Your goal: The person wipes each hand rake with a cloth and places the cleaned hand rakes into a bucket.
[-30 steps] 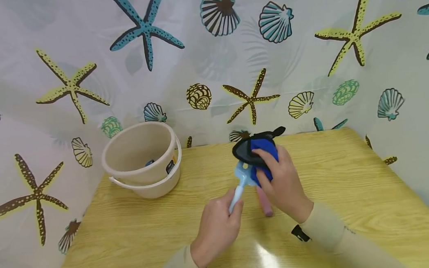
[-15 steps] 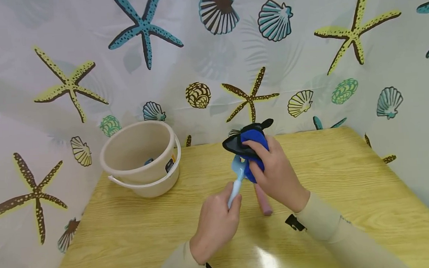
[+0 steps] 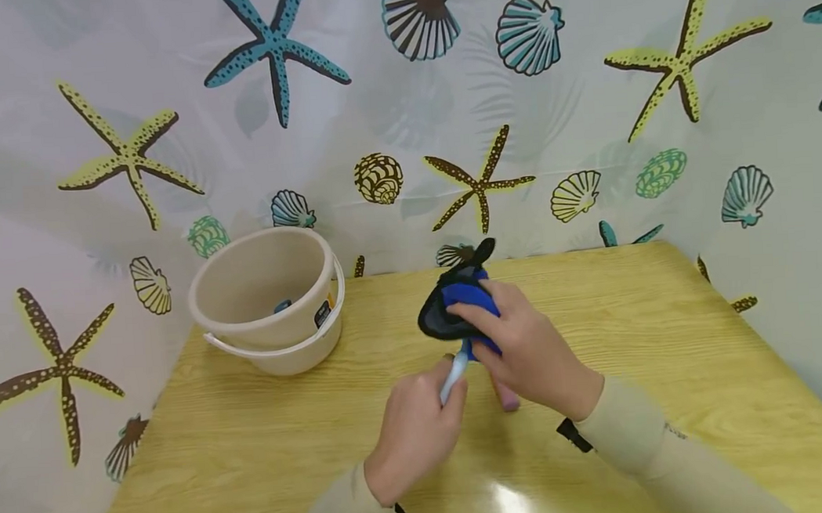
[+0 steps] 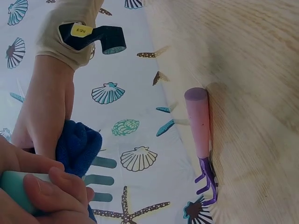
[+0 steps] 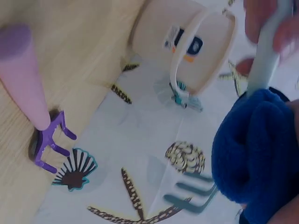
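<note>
My left hand (image 3: 421, 424) grips the light blue handle of a hand rake (image 3: 454, 378), held up above the table. With curled fingers my right hand (image 3: 537, 347) holds a blue fluffy cloth (image 3: 470, 296) with a black-edged dark panel and a black loop. The cloth wraps round the rake's neck and hides most of its head in the head view. Several prongs of the rake (image 5: 189, 193) stick out past the cloth in the right wrist view. Below the hands, a second hand rake (image 4: 198, 126) with a pink handle and purple prongs lies on the table.
A beige bucket (image 3: 324, 336) with a white handle stands at the table's back left, a small dark blue thing (image 3: 283, 305) inside it. A wood-grain table (image 3: 253, 454) spreads beneath. Behind and beside it hangs a curtain (image 3: 402, 116) printed with starfish and shells.
The right hand and cloth have shifted left and turned, so the cloth now covers the rake head that showed earlier. The left hand stays almost in place, gripping the handle.
</note>
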A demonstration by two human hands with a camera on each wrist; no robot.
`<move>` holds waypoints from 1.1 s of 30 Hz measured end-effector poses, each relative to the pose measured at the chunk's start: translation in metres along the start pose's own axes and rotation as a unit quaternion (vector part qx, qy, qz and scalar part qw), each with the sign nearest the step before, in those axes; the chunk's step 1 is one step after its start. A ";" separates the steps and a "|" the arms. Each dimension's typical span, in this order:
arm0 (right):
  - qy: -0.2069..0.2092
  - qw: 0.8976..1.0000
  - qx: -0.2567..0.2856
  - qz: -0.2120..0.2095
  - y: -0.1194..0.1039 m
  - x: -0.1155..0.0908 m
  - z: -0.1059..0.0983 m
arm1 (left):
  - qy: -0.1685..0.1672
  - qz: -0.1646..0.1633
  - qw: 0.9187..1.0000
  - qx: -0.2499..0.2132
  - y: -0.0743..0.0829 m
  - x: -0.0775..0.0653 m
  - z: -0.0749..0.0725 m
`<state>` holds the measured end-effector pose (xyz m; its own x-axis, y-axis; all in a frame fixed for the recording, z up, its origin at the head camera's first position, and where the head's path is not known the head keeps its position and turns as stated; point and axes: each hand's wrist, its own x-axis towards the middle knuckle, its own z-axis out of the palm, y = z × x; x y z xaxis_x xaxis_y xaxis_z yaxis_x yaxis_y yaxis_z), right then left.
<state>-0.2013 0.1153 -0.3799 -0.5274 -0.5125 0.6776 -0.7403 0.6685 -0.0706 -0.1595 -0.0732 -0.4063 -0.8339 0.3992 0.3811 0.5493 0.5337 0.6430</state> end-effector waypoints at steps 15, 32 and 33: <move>-0.003 0.997 -0.014 0.075 0.034 0.011 0.002 | -0.001 0.022 0.999 0.036 0.002 -0.005 0.005; -0.065 0.995 -0.017 0.078 0.028 0.017 -0.006 | -0.023 0.022 0.999 0.023 0.003 -0.008 0.004; -0.068 0.993 -0.002 0.099 0.034 0.017 -0.008 | -0.022 0.022 0.999 0.022 0.004 -0.008 0.004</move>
<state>-0.2317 0.1335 -0.3655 -0.7147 -0.4386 0.5448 -0.6145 0.7658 -0.1896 -0.1500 -0.0710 -0.4096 -0.8063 0.4549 0.3782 0.5880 0.5462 0.5966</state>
